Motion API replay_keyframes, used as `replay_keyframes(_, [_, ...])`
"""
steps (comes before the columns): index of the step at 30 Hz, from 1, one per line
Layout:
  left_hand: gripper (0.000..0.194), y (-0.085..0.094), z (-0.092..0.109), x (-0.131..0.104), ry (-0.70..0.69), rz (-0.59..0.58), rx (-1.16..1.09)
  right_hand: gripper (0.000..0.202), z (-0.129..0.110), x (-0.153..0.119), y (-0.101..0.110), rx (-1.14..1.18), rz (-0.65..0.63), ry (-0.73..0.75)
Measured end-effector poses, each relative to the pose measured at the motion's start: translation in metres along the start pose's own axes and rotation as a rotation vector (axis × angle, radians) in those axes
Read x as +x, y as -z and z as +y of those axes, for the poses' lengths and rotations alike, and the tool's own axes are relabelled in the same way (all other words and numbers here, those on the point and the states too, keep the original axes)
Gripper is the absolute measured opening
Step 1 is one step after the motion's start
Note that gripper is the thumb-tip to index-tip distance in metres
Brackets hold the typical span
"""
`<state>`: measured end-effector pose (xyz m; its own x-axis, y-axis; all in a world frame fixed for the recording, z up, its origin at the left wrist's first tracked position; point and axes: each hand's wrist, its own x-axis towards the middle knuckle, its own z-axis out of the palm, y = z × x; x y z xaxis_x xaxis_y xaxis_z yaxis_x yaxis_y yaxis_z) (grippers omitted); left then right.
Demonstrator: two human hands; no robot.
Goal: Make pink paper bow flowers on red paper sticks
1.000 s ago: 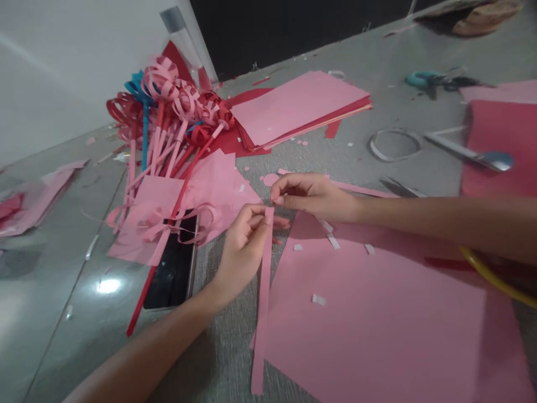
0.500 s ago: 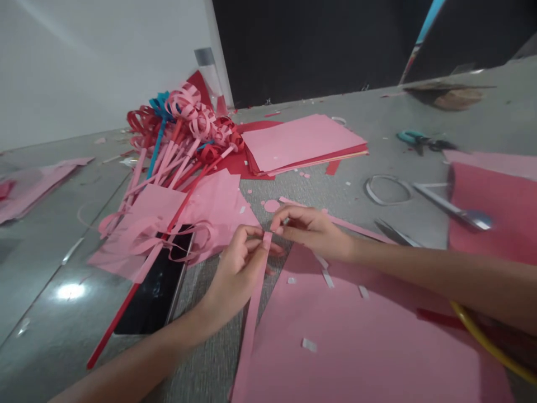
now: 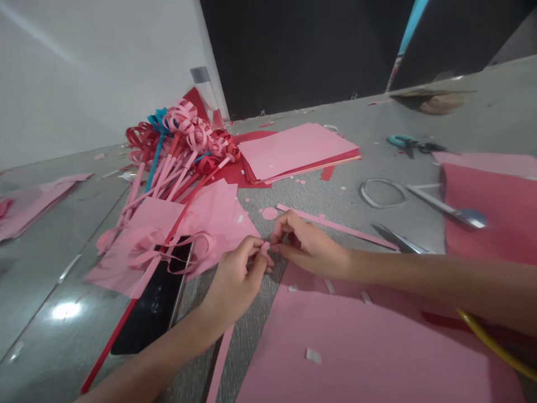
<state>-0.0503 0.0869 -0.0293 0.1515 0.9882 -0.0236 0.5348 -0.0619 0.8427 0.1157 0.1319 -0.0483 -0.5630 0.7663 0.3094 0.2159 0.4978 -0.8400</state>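
My left hand pinches the end of a narrow pink paper strip between thumb and fingers. The rest of that strip passes behind the hand and hangs toward the bottom edge. Against the strip's tip, my right hand has thumb and forefinger pinched together, its other fingers curled. Any smaller piece between those fingertips is too small to make out. Under the right forearm lies a large pink sheet with several white scraps on it. Another pink strip rests just beyond the right hand.
At the left are curled-paper flowers on wrapped sticks and a dark phone partly under paper. Stacked coloured sheets lie farther back. On the right are scissors, a tape roll, teal-handled pliers and a yellow cord.
Both hands have come closer together, the right fingertips now meeting the strip's end. The strip's hanging part has swung left, behind the left hand. The view has tilted slightly.
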Motion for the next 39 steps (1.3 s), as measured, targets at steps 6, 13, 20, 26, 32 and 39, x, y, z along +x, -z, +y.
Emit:
replay_keyframes(6, [0.011, -0.001, -0.001, -0.001, -0.044, 0.032, 0.095, 0.017, 0.0, -0.005, -0.002, -0.018, 0.089, 0.061])
replay_keyframes(13, [0.011, -0.006, -0.005, -0.002, -0.004, 0.104, -0.148, 0.037, -0.01, -0.003, -0.005, 0.333, 0.162, -0.133])
replay_keyframes(20, [0.014, -0.009, -0.002, -0.005, -0.12, 0.171, -0.079, 0.044, -0.015, 0.001, -0.011, 0.673, 0.193, -0.231])
replay_keyframes(26, [0.017, -0.01, -0.005, -0.006, -0.16, 0.19, -0.009, 0.043, -0.019, 0.0, -0.011, 0.734, 0.21, -0.288])
replay_keyframes(32, [0.016, -0.01, -0.003, -0.006, -0.206, 0.211, 0.047, 0.042, -0.021, 0.0, -0.01, 0.778, 0.214, -0.304])
replay_keyframes(39, [0.016, -0.01, -0.002, -0.006, -0.242, 0.212, 0.077, 0.041, -0.019, 0.001, -0.012, 0.773, 0.215, -0.288])
